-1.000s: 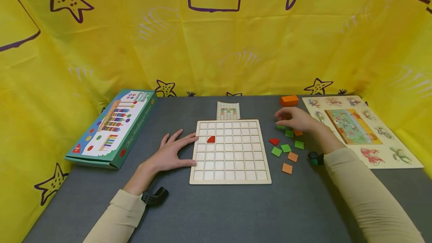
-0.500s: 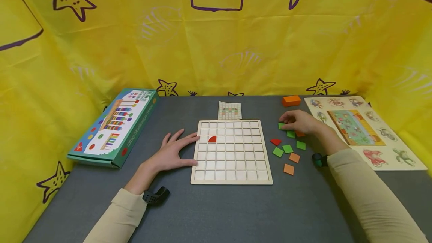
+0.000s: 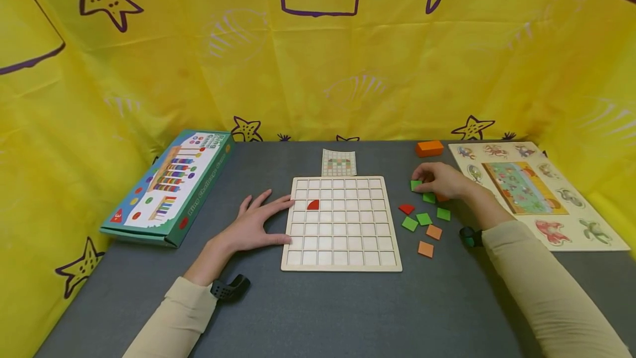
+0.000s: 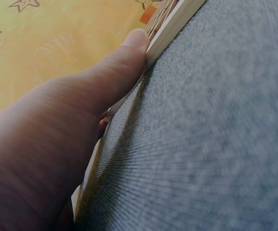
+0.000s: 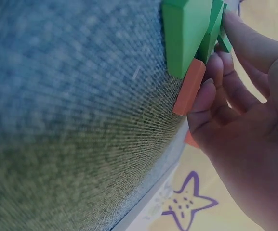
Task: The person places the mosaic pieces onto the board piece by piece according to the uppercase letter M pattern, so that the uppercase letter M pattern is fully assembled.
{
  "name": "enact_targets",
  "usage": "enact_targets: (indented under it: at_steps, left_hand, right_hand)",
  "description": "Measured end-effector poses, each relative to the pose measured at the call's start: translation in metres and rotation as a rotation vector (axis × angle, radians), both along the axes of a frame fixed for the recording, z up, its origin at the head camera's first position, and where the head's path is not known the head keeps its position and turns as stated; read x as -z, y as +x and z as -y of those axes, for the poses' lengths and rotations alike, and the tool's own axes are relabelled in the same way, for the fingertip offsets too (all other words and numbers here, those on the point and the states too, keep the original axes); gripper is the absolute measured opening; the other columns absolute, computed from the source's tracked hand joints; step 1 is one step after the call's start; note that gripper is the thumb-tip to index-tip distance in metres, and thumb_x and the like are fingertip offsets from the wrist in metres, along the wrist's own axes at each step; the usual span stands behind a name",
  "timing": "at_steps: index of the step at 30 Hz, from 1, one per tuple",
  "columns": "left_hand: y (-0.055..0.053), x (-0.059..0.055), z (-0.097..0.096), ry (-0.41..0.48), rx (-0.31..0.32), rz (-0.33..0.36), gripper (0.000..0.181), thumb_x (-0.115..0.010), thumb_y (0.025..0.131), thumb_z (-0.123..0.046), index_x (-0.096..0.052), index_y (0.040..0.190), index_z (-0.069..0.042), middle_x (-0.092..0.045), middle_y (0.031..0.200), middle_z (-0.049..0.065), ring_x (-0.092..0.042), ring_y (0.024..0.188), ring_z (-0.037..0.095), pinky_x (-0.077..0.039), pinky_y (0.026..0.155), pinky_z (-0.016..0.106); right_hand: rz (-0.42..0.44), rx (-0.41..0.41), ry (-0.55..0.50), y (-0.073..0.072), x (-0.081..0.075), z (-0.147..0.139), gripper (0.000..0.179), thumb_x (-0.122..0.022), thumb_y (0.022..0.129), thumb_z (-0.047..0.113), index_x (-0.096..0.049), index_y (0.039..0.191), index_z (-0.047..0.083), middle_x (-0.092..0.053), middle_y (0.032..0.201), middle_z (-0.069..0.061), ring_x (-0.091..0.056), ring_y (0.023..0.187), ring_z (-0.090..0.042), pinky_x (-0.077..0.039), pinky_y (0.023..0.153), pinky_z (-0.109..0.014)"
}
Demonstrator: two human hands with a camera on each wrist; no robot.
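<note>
The wooden grid board [image 3: 340, 266] lies mid-table, with one red quarter-circle tile [image 3: 313, 205] in a cell on its left side. Along the board's left edge, my left hand [image 3: 254, 228] rests with fingers and thumb extended; in the left wrist view the thumb [image 4: 122, 62] touches the rim. To the right of the board, my right hand [image 3: 442, 180] pinches a green square tile [image 3: 415, 185] between thumb and finger at the tabletop. Near it lie more green tiles [image 3: 424, 219], orange tiles [image 3: 425, 249] and a red tile [image 3: 406, 209]. An orange tile [image 5: 190, 87] is close by the curled fingers in the right wrist view.
A small pattern card [image 3: 339, 163] lies behind the board. An orange block [image 3: 429, 148] stands at the back right, beside a flat picture puzzle board [image 3: 539, 225]. The boxed ring game [image 3: 171, 181] is at the left. A yellow curtain [image 3: 318, 82] hangs behind the table.
My right hand has settled from just above the green tile to a pinch on it. The left hand keeps its place at the board's edge. The head view has shifted slightly.
</note>
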State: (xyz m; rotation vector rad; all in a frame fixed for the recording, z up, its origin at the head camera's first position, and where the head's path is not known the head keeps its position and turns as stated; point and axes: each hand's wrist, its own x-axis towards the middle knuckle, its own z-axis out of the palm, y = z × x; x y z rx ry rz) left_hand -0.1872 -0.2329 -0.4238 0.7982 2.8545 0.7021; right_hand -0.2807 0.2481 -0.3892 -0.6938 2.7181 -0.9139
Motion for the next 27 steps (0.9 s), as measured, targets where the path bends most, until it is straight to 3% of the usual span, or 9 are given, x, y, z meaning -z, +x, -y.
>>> enact_targets:
  at_steps: [7, 14, 27]
  left_hand:
    - [-0.001, 0.001, -0.001, -0.003, 0.007, -0.013, 0.087, -0.072, 0.084, -0.065, -0.043, 0.156, -0.024, -0.032, 0.162, -0.003, -0.008, 0.152, 0.038, 0.006, 0.113, 0.065]
    - [-0.001, 0.001, -0.001, 0.0, 0.007, -0.013, 0.088, -0.072, 0.084, -0.066, -0.044, 0.156, -0.024, -0.033, 0.162, -0.003, -0.008, 0.152, 0.038, 0.006, 0.113, 0.065]
    - [0.0, 0.0, 0.0, 0.0, 0.003, -0.009, 0.088, -0.072, 0.084, -0.064, -0.044, 0.156, -0.023, -0.033, 0.162, -0.001, -0.008, 0.152, 0.039, 0.006, 0.112, 0.066]
  right_hand:
    - [0.013, 0.028, -0.004, 0.0, -0.002, 0.0, 0.011, -0.07, 0.095, 0.005, -0.067, 0.103, -0.002, -0.064, 0.092, -0.007, -0.057, 0.086, -0.025, -0.046, 0.077, -0.038]
    - [0.018, -0.004, -0.035, -0.001, -0.006, 0.004, 0.015, -0.069, 0.097, 0.008, -0.067, 0.106, -0.004, -0.065, 0.096, -0.007, -0.059, 0.09, -0.025, -0.048, 0.08, -0.038]
    - [0.055, -0.032, -0.109, 0.003, -0.016, 0.043, 0.018, -0.067, 0.099, 0.012, -0.068, 0.112, -0.001, -0.066, 0.101, -0.009, -0.059, 0.094, -0.027, -0.046, 0.085, -0.041]
